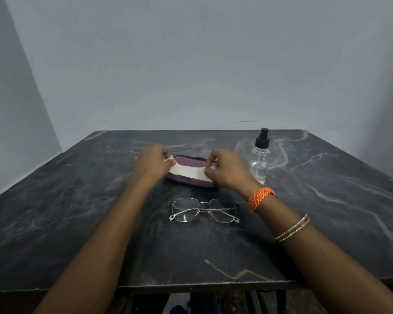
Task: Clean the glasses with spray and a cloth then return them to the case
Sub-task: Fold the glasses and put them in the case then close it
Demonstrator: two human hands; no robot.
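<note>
Thin metal-framed glasses (204,210) lie folded on the dark marble table (77,211), lenses towards me. Behind them sits a purple glasses case (191,160). A white cloth (186,171) is stretched just above the case, between my two hands. My left hand (151,163) pinches the cloth's left end and my right hand (228,169) pinches its right end. A clear spray bottle (260,158) with a black nozzle stands upright to the right of my right hand. The cloth and my hands hide most of the case, so I cannot tell whether it is open.
The table meets a grey wall at the back and another wall on the left. Its front edge runs across the bottom of the view, with dark bars below it. I wear an orange wristband and thin bangles on my right forearm.
</note>
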